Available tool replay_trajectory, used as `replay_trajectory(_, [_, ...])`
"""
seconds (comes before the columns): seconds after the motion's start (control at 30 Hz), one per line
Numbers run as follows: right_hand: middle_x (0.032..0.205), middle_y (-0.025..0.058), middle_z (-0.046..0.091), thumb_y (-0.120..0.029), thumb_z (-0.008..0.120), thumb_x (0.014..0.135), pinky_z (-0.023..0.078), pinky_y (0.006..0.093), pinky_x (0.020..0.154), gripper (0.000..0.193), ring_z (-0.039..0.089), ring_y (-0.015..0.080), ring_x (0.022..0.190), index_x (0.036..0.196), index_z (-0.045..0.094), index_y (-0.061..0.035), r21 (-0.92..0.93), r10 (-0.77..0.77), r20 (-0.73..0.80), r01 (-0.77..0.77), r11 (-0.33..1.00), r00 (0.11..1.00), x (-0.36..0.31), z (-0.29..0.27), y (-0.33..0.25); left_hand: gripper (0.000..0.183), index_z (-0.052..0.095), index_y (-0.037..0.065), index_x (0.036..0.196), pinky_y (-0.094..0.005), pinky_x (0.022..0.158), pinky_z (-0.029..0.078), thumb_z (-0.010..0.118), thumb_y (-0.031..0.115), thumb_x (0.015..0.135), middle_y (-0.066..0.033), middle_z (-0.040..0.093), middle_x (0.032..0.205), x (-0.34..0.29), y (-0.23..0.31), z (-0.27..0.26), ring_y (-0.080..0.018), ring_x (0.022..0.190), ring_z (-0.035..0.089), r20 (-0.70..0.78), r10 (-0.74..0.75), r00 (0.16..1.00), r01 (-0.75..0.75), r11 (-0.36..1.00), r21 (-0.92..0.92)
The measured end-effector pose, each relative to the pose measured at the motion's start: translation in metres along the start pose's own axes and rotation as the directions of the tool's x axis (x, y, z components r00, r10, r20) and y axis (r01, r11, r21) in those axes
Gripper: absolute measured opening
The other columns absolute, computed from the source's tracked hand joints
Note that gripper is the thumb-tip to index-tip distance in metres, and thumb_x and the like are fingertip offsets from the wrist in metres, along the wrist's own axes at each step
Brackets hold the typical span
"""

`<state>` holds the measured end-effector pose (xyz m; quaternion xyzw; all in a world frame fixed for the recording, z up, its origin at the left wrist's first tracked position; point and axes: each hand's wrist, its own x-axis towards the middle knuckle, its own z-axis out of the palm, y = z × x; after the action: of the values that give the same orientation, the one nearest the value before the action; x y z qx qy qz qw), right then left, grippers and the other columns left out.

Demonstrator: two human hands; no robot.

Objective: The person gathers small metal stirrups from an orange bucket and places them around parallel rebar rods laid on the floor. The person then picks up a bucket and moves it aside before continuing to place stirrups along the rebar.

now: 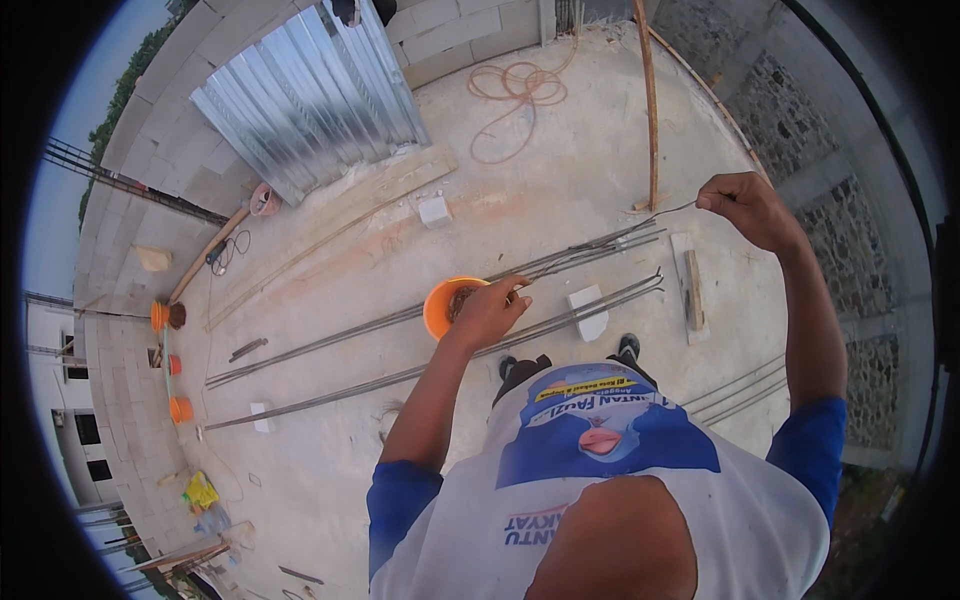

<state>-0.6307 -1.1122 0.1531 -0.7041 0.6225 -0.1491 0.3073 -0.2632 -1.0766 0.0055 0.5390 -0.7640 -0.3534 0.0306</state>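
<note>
My right hand is raised at the right, its fingers pinching the end of a thin dark wire. The wire slants down leftward over the far bundle of steel rods, where its line blends with the rods. My left hand is closed above the rods, fingertips together; what lies in them is too small to make out. Just beside it, partly behind its wrist, stands an orange bucket with brownish contents. A nearer bundle of rods runs below the left forearm, propped near its right end by a white block.
Corrugated metal sheets lean on the far block wall. A hose lies coiled on the concrete. Wood pieces and more rods lie at right. A wooden pole stands farther off. Another white block sits beyond the rods.
</note>
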Motion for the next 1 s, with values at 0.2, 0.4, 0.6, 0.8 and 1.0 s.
replay_trajectory(0.2, [0.083, 0.0133, 0.069, -0.021, 0.063, 0.090, 0.049, 0.0357, 0.075, 0.023, 0.064, 0.0231, 0.078, 0.093, 0.070, 0.0015, -0.038, -0.050, -0.169, 0.044, 0.998, 0.984, 0.002, 0.016, 0.001, 0.027, 0.060, 0.003, 0.110, -0.0385, 0.074, 0.049, 0.052, 0.024, 0.097, -0.0132, 0.067, 0.086, 0.015, 0.011, 0.010, -0.0319, 0.080, 0.064, -0.235, 0.172, 0.957, -0.245, 0.911, -0.332])
replay_trajectory(0.4, [0.081, 0.0126, 0.070, -0.030, 0.067, 0.083, 0.052, 0.0356, 0.073, 0.026, 0.066, 0.0283, 0.079, 0.087, 0.073, -0.0045, -0.771, 0.220, 0.375, 0.171, 0.614, 0.901, -0.010, 0.050, 0.011, 0.019, 0.061, 0.005, 0.095, -0.0439, 0.066, 0.050, 0.051, 0.021, 0.096, -0.0149, 0.067, 0.078, 0.031, 0.014, 0.018, -0.0341, 0.074, 0.065, -0.392, 0.335, 0.857, -0.340, 0.939, 0.058])
replay_trajectory(0.6, [0.085, 0.0103, 0.070, -0.017, 0.065, 0.088, 0.049, 0.0312, 0.077, 0.020, 0.064, 0.0164, 0.079, 0.098, 0.071, -0.0008, 0.187, -0.060, 0.106, 0.039, 0.982, 0.993, -0.001, 0.008, -0.006, 0.011, 0.061, 0.009, 0.092, -0.0433, 0.063, 0.051, 0.055, 0.018, 0.091, -0.0119, 0.067, 0.077, 0.017, 0.025, 0.035, -0.0321, 0.072, 0.065, -0.172, 0.381, 0.908, -0.332, 0.907, 0.259])
replay_trajectory(0.8, [0.082, 0.0202, 0.067, -0.023, 0.064, 0.080, 0.050, 0.0356, 0.069, 0.021, 0.064, 0.0284, 0.071, 0.089, 0.073, -0.0060, -0.718, 0.227, 0.378, 0.129, 0.684, 0.897, -0.006, 0.086, 0.093, 0.009, 0.060, 0.010, 0.090, -0.0419, 0.060, 0.051, 0.055, 0.017, 0.090, -0.0106, 0.066, 0.077, 0.029, 0.032, 0.048, -0.0308, 0.070, 0.065, -0.312, 0.463, 0.829, -0.403, 0.883, 0.239])
replay_trajectory(1.0, [0.082, 0.0034, 0.068, -0.032, 0.063, 0.091, 0.046, 0.0298, 0.079, 0.030, 0.059, 0.0118, 0.083, 0.093, 0.073, -0.0036, 0.437, -0.099, 0.387, -0.087, 0.895, 0.917, -0.018, 0.041, 0.036, 0.006, 0.060, 0.010, 0.090, -0.0418, 0.057, 0.051, 0.056, 0.013, 0.087, -0.0100, 0.066, 0.075, 0.022, 0.001, 0.043, -0.0311, 0.067, 0.065, -0.268, 0.375, 0.887, -0.284, 0.903, 0.323])
